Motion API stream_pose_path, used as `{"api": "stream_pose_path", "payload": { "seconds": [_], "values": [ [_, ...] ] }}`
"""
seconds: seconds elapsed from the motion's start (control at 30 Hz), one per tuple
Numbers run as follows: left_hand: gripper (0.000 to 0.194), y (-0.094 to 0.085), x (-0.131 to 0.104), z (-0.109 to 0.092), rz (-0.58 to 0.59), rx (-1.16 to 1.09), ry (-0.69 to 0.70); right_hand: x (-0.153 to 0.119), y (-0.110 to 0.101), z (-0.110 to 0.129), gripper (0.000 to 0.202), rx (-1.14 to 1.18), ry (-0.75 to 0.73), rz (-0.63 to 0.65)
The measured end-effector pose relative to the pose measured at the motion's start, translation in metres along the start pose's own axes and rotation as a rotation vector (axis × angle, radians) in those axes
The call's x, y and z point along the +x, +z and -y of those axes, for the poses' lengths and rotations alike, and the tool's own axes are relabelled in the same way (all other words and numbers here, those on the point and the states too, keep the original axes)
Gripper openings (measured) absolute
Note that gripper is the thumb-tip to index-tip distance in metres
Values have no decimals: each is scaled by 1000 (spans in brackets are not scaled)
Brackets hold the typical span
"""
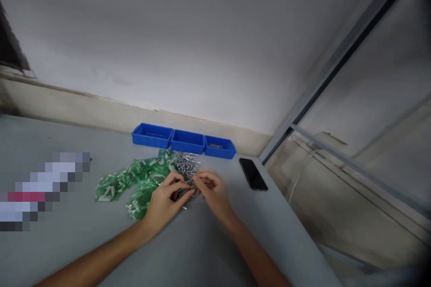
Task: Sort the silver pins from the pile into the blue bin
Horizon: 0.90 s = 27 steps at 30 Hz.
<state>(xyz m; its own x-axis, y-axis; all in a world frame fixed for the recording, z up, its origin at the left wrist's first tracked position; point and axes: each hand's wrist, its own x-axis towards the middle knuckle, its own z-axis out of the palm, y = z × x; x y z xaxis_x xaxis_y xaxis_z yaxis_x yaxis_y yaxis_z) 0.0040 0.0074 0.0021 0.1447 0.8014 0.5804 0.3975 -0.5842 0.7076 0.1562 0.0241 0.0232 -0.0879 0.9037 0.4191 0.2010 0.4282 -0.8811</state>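
A loose pile of thin silvery metal pieces (186,164) lies on the grey table, partly hidden by my hands. My left hand (167,199) is over the pile's near left side, its thumb and index finger pinched together. Close to its fingertips, my right hand (213,188) is also closed, with fingers curled and thumb against them. Whatever is between the fingertips is too small to make out. Green clear plastic bags (141,177) with pale and metallic pieces inside lie left of the pile, next to my left hand.
Three joined blue trays stand behind the pile: left (153,136), middle (187,142) and right (220,147), the right one with small metal pieces. A black phone (253,174) lies near the table's right edge. A blurred-out object (43,186) is at the left.
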Motion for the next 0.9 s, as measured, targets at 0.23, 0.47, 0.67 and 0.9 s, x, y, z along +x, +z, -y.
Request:
{"api": "stream_pose_path", "payload": {
  "seconds": [0.23,0.47,0.67,0.9],
  "values": [
    [13,1,2,2,-44,-109,22,-5,3,5,16,-54,1,-56],
    [13,-6,8,-2,-190,-121,-34,-2,4,-9,21,-52,69,-48],
    [12,-7,9,1,-196,-71,26,-10,14,-6,10,-121,-25,176],
    [12,-3,4,-2,-175,-103,17,-11,16,-3,10,-98,-12,126]
  ]
}}
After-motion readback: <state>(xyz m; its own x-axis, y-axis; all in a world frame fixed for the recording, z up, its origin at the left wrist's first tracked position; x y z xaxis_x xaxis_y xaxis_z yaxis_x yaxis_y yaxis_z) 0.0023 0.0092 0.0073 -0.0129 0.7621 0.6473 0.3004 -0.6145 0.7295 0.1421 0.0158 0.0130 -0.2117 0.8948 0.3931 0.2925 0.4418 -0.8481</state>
